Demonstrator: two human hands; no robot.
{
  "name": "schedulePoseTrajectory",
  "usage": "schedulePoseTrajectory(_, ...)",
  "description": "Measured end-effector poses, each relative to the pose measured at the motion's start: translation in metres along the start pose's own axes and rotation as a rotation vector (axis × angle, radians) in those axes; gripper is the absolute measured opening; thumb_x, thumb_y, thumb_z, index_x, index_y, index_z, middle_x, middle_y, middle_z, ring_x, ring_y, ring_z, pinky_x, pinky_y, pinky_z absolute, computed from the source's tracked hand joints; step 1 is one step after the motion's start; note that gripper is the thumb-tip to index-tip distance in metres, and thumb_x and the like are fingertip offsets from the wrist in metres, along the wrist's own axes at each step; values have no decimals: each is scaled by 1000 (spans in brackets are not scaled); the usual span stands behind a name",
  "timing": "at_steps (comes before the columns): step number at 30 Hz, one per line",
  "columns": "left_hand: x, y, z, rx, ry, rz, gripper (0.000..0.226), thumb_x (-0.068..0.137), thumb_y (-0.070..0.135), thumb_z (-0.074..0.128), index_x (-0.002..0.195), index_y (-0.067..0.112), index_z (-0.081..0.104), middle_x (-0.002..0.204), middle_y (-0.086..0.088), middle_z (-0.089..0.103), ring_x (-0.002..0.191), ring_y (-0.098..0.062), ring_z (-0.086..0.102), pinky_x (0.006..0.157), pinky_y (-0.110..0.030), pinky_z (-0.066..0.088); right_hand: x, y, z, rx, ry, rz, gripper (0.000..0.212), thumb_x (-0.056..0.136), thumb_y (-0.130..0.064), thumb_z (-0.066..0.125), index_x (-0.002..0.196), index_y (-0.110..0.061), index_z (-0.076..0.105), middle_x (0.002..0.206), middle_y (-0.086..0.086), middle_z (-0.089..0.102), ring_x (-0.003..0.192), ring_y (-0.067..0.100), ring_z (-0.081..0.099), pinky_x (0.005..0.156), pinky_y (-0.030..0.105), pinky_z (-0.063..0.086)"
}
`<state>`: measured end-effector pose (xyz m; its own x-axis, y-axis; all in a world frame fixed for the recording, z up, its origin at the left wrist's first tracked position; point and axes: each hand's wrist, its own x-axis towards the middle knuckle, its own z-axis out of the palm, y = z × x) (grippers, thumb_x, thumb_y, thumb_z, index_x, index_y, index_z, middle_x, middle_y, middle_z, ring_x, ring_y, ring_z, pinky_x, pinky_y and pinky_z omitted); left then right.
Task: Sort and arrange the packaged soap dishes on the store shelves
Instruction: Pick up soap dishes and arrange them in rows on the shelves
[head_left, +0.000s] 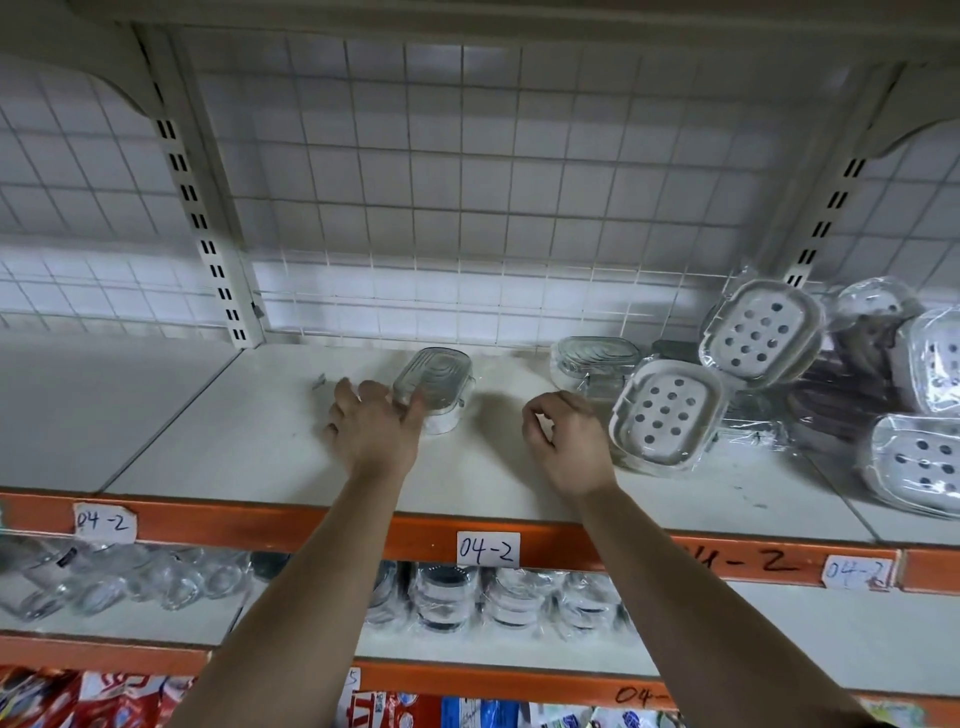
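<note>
Our left grip (371, 421) lies wide and flat on the shelf (249, 415) near the centre of the frame. Its fingers are spread and its thumb side touches the near end of a clear soap dish (434, 384), but nothing is clasped. That dish sits alone, flat on the shelf and well apart from the rest.

Our right grip (566, 441) hovers right of centre with its fingers loosely curled, and it is empty. It is just beside a white perforated dish (667, 415) that leans at the edge of the jumbled heap (831, 374) at the right of the frame. A second clear dish (595, 358) lies behind it.

We judge these dishes to be light, stiff plastic shells. The film wrap is likely slick and loose, so pinching the wrap alone could let a dish swing or slip. We would rather span the short sides of the body, thumb on one long edge and fingers on the other. The leaning pieces in the heap may slide when one is pulled out, so the topmost should be lifted first.
</note>
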<state>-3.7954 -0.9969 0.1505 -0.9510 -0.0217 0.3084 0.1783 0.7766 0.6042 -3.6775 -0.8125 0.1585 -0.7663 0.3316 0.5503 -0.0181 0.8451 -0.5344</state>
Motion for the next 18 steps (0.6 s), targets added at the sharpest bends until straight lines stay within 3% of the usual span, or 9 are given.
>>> schedulePoseTrajectory(5,1,5,6,-58,16,392,32,98,19,53,126,7,62,145,-19,48,125,-43,51,102,-50,43,3,-8,-11,-55,-18,-41,27,88,-23,53,102,-8,71,102,10,68,100,31,60,84,38,50)
schedulePoseTrajectory(8,0,5,9,-56,-6,519,48,96,33,36,114,4,69,122,-17,66,117,-40,59,102,-47,47,5,-7,-28,-95,62,-60,26,86,-20,56,102,-7,72,101,10,69,99,31,61,83,36,50)
schedulePoseTrajectory(10,-1,6,8,-25,-12,558,54,92,40,35,111,5,72,113,-15,69,111,-37,61,98,-45,49,8,-1,-44,-142,159,-58,23,83,-16,58,98,-7,73,97,10,69,96,32,61,84,34,46)
schedulePoseTrajectory(13,-4,8,7,29,-2,599,53,88,45,41,107,7,74,108,-13,69,104,-39,61,88,-48,52,8,14,-71,-203,298,-33,17,79,-12,61,91,-8,73,92,10,69,90,35,59,85,33,37)
schedulePoseTrajectory(18,-7,10,5,100,-15,625,58,87,52,40,108,9,73,110,-13,67,102,-39,56,84,-47,50,-14,38,-101,-201,370,118,25,81,-19,55,96,-4,69,96,17,64,88,39,58,76,43,51)
